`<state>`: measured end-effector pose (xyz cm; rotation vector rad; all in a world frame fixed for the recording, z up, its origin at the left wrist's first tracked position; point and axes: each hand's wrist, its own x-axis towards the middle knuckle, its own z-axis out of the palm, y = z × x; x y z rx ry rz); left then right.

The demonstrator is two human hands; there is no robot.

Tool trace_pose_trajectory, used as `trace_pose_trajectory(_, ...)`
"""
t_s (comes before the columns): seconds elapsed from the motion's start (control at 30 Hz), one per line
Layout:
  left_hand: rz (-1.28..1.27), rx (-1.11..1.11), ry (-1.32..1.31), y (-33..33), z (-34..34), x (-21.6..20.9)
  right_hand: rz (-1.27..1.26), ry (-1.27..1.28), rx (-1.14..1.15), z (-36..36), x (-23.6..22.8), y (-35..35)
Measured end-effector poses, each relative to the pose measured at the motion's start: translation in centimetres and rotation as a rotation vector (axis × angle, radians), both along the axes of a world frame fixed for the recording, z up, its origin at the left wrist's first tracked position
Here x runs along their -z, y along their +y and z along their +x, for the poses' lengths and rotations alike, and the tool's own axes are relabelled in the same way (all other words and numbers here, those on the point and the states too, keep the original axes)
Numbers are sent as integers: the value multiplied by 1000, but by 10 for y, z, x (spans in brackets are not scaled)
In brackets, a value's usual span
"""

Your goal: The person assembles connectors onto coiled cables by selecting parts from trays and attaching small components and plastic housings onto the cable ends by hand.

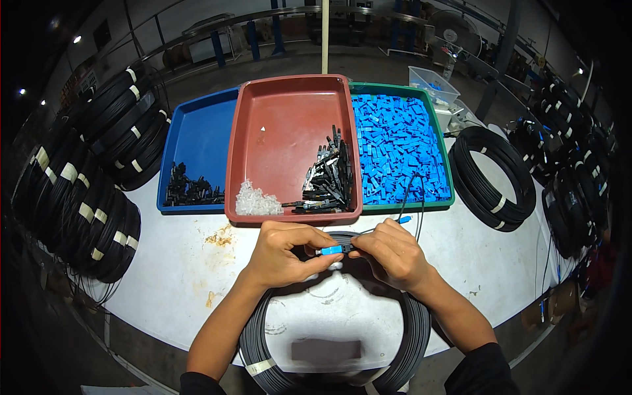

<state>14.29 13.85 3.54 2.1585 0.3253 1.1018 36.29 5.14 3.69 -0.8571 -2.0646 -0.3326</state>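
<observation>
Between my two hands is a small blue fibre connector with a clear tip on its left end. My left hand pinches it between thumb and fingers. Against its right end, my right hand is closed on a black piece at the cable's end. Below the hands lies a coil of black cable, tied with pale tape and resting at the table's near edge. A second blue connector sits just beyond my right hand, on a thin black cable.
A red tray holds clear caps and black parts. The blue tray has small black pieces; the green tray is full of blue housings. Cable coils stand on both sides of the white table.
</observation>
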Motion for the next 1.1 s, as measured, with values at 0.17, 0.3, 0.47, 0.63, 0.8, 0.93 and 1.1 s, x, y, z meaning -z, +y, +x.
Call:
trace_pose_trajectory(0.17, 14, -7, 4, -1, 0, -2, 3, -6, 6, 1, 1, 0)
trace_pose_trajectory(0.3, 18, -1, -6, -1, 1, 0, 3, -13, 9, 2, 0, -2)
trace_pose_trajectory(0.47, 17, -5, -30, -1, -1, 2, 1, -11, 10, 0, 0, -1)
trace_pose_trajectory(0.63, 44, 6, -37, 1, -1, 2, -5, 1, 14, 1, 0, -1)
trace_pose_trajectory(0.8, 27, 13, -42, 1, 0, 1, -14, 16, 19, -1, 1, 0)
trace_pose_trajectory(0.93, 54, -32, -34, 1, -3, 0, -88, 55, 24, 0, 0, 1)
trace_pose_trajectory(1.1, 56, -103, -59, 10, -13, -1, -175, 125, 135, 9, 4, 3)
